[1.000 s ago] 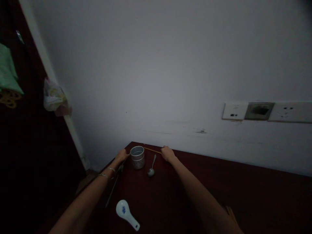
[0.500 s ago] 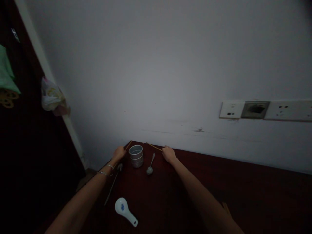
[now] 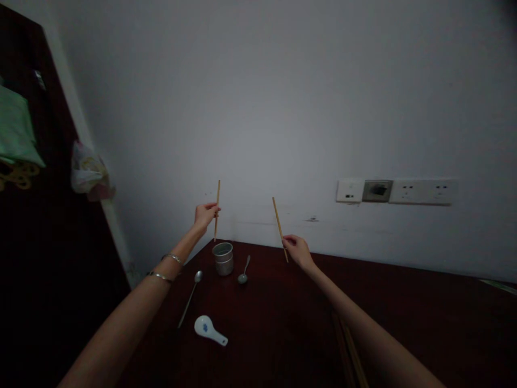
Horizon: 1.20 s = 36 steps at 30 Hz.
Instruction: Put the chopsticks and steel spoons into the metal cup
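My left hand point(image 3: 205, 214) pinches a wooden chopstick point(image 3: 218, 191), held almost upright above the back corner of the table. Between the fingers of my right hand point(image 3: 297, 249) is another chopstick point(image 3: 277, 216), tilted with its upper end to the left. A grey metal cup point(image 3: 223, 260) stands below and between the two hands. Just right of the cup lies a short metal spoon point(image 3: 243, 277). A long-handled metal spoon point(image 3: 193, 291) rests to the cup's left. Closer to me is a white ceramic soup spoon point(image 3: 209, 330) with a blue mark.
The dark red table point(image 3: 278, 318) meets a pale wall point(image 3: 274, 118) at the back. More chopsticks point(image 3: 350, 350) lie beside my right forearm. Wall sockets point(image 3: 396, 192) are at right. A plastic bag point(image 3: 86, 168) and green cloth point(image 3: 16, 126) hang at left.
Both hands have risen from the table's back edge, each lifting a chopstick to a more upright position. The right hand has moved right. The camera view has shifted.
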{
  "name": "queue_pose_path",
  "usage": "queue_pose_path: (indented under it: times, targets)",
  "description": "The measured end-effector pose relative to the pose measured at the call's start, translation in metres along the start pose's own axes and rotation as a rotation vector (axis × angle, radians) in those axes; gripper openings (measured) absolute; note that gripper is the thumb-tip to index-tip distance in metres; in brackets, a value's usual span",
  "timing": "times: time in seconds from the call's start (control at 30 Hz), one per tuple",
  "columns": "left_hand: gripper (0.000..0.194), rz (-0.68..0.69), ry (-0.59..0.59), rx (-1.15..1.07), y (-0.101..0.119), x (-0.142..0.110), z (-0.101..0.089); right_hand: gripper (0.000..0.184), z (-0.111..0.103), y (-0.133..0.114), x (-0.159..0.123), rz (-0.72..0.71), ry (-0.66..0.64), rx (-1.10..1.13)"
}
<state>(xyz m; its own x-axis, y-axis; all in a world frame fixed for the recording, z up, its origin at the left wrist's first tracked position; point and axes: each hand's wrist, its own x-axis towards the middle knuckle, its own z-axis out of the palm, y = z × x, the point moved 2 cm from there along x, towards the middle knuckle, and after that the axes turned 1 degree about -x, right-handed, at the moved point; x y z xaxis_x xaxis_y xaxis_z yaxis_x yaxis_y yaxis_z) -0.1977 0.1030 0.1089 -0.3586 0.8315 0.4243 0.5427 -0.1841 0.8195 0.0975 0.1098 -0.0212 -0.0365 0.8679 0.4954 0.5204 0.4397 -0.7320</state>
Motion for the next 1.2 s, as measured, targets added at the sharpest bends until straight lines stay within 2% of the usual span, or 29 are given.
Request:
queue_pose_path:
  times: [0.07,0.13,0.2,0.3,0.37,0.53,0.77,1.0,1.2]
  targets:
    - [0.020,0.008,-0.110,-0.160,0.027,-0.019,0.018,0.030,-0.019,-0.014,-0.013,0.008,0.045,0.183]
    - [0.015,-0.054,-0.280,-0.463,0.048,-0.042,0.039,0.030,-0.037,-0.028,-0.028,0.022,0.087,0.348]
    - [0.012,-0.127,-0.432,-0.653,0.063,-0.068,0.061,0.031,-0.054,-0.038,-0.045,0.044,0.116,0.427]
    - [0.010,-0.188,-0.597,-0.770,0.077,-0.107,0.092,0.031,-0.073,-0.046,-0.072,0.072,0.125,0.479]
    - [0.009,-0.216,-0.666,-0.802,0.081,-0.131,0.112,0.031,-0.084,-0.045,-0.088,0.078,0.121,0.483]
    - [0.010,-0.264,-0.720,-0.807,0.086,-0.180,0.150,0.032,-0.102,-0.029,-0.125,0.135,0.153,0.436]
    - [0.006,-0.331,-0.780,-0.841,0.084,-0.221,0.188,0.036,-0.112,-0.011,-0.164,0.206,0.162,0.437]
    - [0.009,-0.349,-0.810,-0.863,0.080,-0.252,0.207,0.033,-0.120,-0.002,-0.187,0.241,0.148,0.400]
    - [0.008,-0.390,-0.887,-0.845,0.073,-0.265,0.221,0.033,-0.126,0.011,-0.201,0.309,0.111,0.384]
